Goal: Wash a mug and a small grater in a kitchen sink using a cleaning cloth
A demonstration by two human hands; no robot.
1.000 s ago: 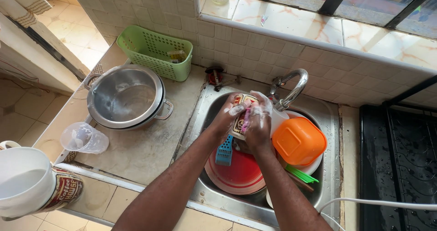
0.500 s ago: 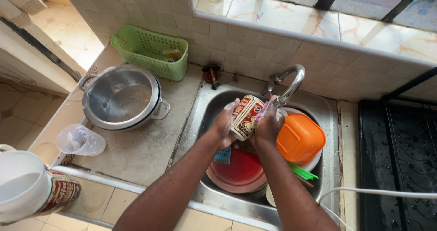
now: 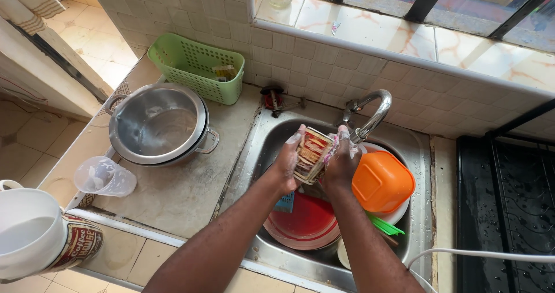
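Over the steel sink (image 3: 263, 148) my left hand (image 3: 287, 160) and my right hand (image 3: 342, 161) hold a patterned mug (image 3: 312, 153) between them, both soapy. The left hand grips the mug's left side; the right hand presses a sponge or cloth against its right side, mostly hidden. The mug is tilted, just below the curved tap (image 3: 373, 115). Under my hands lie a red plate (image 3: 303, 223) and a blue scrubber (image 3: 284, 203). An orange bowl (image 3: 381, 182) sits upside down to the right.
On the counter to the left stand a steel pot (image 3: 157, 125), a clear plastic cup on its side (image 3: 104, 177) and a green basket (image 3: 193, 65). A white jug (image 3: 26, 232) and a printed mug (image 3: 78, 248) are at the front left. A dark stove (image 3: 506, 206) is on the right.
My hands have lifted the mug slightly toward the tap and turned it between them. The camera view has shifted a little; the other dishes stay put.
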